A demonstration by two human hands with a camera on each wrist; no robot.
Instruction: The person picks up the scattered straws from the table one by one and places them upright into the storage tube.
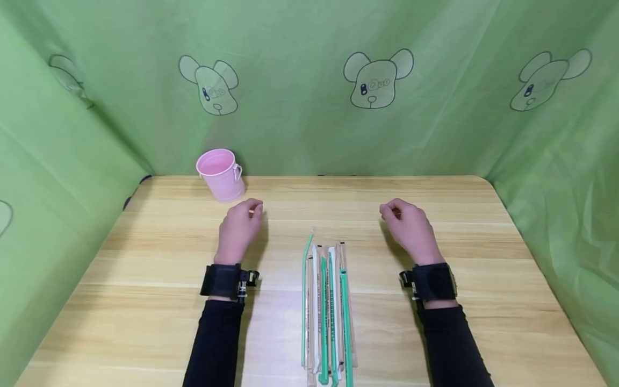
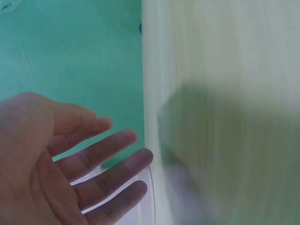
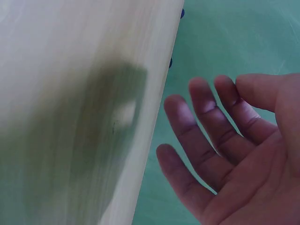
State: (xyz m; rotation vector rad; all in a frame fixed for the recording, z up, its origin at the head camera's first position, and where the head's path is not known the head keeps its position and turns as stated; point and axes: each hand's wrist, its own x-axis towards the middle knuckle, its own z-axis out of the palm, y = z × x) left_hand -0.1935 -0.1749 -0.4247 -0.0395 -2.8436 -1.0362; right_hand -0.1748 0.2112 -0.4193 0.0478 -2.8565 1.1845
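My left hand (image 1: 239,228) hovers over the left half of the table, just in front of a small pink bucket (image 1: 226,185). In the left wrist view its fingers (image 2: 112,185) are loosely bent with nothing between them. On the other side, my right hand (image 1: 410,228) is held above the table, its fingers (image 3: 192,164) relaxed and holding nothing. Between the forearms lies a row of several drinking straws, some in paper or clear wrappers. A thin green bendy straw (image 1: 304,306) is leftmost, and a thicker green straw (image 1: 345,322) lies at the right.
The wooden table (image 1: 483,258) has rounded far corners. Green curtain fabric (image 1: 300,107) with printed bear heads hangs behind it and along both sides. The bucket stands near the far left edge, a handle fitting on its right side. Both wrists wear black camera straps.
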